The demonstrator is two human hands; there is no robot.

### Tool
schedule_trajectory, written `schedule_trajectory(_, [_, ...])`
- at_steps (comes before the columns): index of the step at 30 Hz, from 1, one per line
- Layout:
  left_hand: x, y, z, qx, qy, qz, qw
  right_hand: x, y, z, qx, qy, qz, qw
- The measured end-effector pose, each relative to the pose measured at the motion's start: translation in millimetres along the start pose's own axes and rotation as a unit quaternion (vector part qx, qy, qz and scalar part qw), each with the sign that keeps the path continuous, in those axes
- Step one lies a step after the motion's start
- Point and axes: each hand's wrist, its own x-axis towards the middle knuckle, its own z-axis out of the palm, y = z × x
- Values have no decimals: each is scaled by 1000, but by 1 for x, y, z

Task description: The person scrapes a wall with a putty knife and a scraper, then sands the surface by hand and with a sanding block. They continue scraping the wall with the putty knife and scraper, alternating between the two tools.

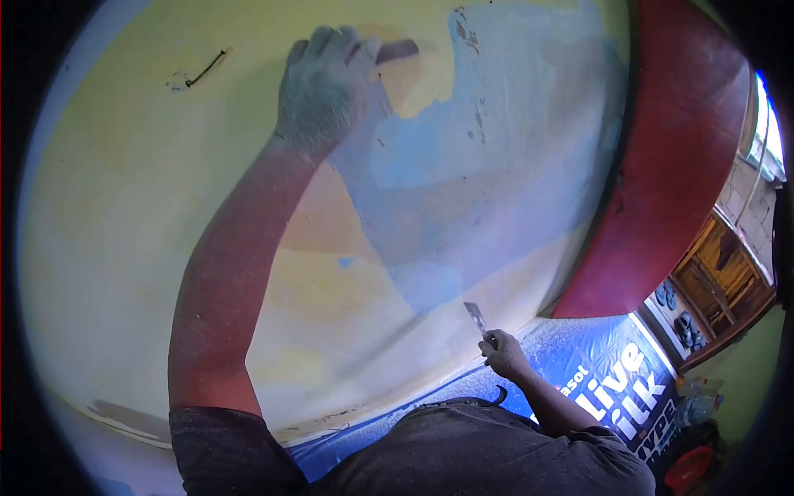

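Note:
Dust coats my left hand (327,91), which is raised against the painted wall (124,207). Its fingers are closed over a small brown piece that looks like folded sandpaper (399,51); most of it is hidden under the palm. Lower down, my right hand (503,354) grips a putty knife (475,316), blade pointing up toward the wall and apart from it. The wall is patchy with yellow, pale blue and whitish areas, and several dark chips show near the top.
A bent nail (205,69) sticks out of the wall at upper left. To the right stands a dark red panel (662,157). A dusty blue printed banner (579,355) lies below. Shoes (686,331), a wooden frame (719,273) and plastic bottles (699,407) are at far right.

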Motion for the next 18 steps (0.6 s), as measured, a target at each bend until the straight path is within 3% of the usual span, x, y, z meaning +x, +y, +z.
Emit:
schedule_trajectory(5, [-25,23,14,-26,36,0,999,-15,-3,-19,32,-1,25,999])
schedule_trajectory(10, [-117,109,27,-113,7,-28,993,-23,13,-19,58,-6,15,998])
schedule_trajectory(13, [-167,152,22,-119,-30,-30,992,-37,-14,-23,90,-6,19,996])
schedule_trajectory(16, [-175,158,21,-107,-56,-66,991,-34,-7,-19,16,60,-85,994])
schedule_trajectory(18, [-164,146,21,-74,-38,-89,993,-28,-9,-23,-2,54,-60,997])
